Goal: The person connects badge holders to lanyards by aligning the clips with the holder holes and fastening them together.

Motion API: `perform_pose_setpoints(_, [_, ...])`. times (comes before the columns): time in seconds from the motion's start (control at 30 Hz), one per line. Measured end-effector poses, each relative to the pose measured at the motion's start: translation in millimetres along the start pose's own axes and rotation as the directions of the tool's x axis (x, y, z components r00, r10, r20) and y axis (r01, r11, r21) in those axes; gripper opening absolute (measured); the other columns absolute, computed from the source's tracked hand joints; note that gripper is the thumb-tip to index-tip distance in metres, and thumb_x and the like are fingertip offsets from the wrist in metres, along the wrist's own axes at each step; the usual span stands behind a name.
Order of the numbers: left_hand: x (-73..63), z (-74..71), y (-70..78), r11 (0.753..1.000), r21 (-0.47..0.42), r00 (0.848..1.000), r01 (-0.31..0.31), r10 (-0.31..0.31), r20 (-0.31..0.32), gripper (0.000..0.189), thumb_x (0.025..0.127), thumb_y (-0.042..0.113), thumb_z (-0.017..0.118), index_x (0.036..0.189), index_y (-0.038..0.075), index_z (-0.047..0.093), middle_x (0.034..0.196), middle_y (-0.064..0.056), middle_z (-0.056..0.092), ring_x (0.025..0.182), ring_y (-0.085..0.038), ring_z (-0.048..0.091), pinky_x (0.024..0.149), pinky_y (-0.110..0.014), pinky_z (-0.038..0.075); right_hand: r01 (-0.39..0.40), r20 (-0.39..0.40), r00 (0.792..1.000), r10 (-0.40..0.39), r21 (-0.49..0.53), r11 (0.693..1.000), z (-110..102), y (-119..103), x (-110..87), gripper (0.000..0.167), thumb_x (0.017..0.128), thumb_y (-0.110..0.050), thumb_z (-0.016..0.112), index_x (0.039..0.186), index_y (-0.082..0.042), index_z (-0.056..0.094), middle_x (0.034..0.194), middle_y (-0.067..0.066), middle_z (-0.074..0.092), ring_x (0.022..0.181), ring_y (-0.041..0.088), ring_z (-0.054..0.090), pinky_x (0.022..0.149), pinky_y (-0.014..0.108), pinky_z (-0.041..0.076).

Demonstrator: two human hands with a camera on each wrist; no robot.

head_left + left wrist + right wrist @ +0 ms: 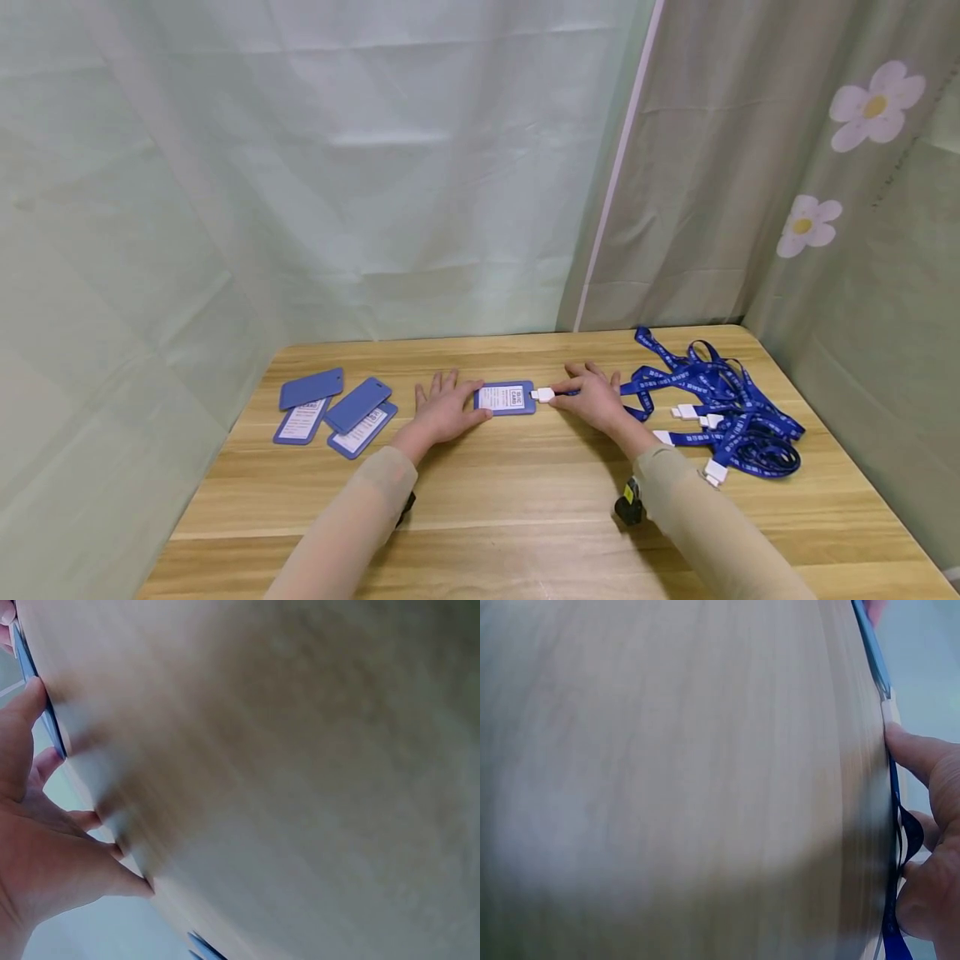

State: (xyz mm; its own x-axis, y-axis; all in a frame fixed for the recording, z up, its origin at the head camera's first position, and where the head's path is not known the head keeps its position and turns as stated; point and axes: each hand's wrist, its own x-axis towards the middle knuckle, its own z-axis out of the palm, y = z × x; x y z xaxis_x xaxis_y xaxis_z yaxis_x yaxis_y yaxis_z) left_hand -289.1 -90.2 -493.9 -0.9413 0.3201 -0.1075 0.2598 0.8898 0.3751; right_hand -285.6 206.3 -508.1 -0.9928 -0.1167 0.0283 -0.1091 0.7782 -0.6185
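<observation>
In the head view a blue badge holder (504,399) with a white printed card lies flat at mid-table. My left hand (442,410) grips its left end, thumb on the near edge and index finger on the far edge, other fingers spread toward the table. At the opposite end, my right hand (596,402) pinches the white plastic clip (542,394) of a blue lanyard. The clip's tip meets the slotted end of the holder. From under the right hand, the lanyard's strap (911,831) shows a raised loop in the right wrist view.
Left of my left hand, several more badge holders (311,388) lie in overlapping pairs. A tangled heap of blue lanyards (738,408) with white clips (716,472) covers the right of the wooden table (517,533). Curtains (450,192) hang behind and beside the table.
</observation>
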Motion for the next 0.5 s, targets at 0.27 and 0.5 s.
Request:
perform_pose_setpoints(0.27, [-0.6,-1.5,1.0,1.000,0.003,1.000,0.000,0.000,0.005,0.067,0.096,0.058,0.064,0.154,0.029,0.049,0.167,-0.023,0.020,0.151,-0.052,0.009,0.115,-0.076,0.001,-0.007,-0.003,1.000,0.007,0.007,1.000,0.0,-2.0,-0.7,0.029,0.089,-0.034,0.082,0.113,-0.018,0.081,0.158,0.012,0.045,0.153,0.042,0.016,0.114,0.070,-0.015])
perform_pose_setpoints(0.5, [1.9,0.2,-0.1,1.000,0.008,1.000,0.010,-0.010,0.013,0.067,0.096,0.058,0.063,0.154,0.029,0.049,0.167,-0.022,0.019,0.152,-0.052,0.007,0.115,-0.075,0.000,-0.013,-0.013,1.000,0.013,0.001,1.000,1.5,-2.7,-0.7,0.030,0.088,-0.035,0.082,0.113,-0.018,0.081,0.158,0.012,0.044,0.153,0.041,0.016,0.114,0.069,-0.016])
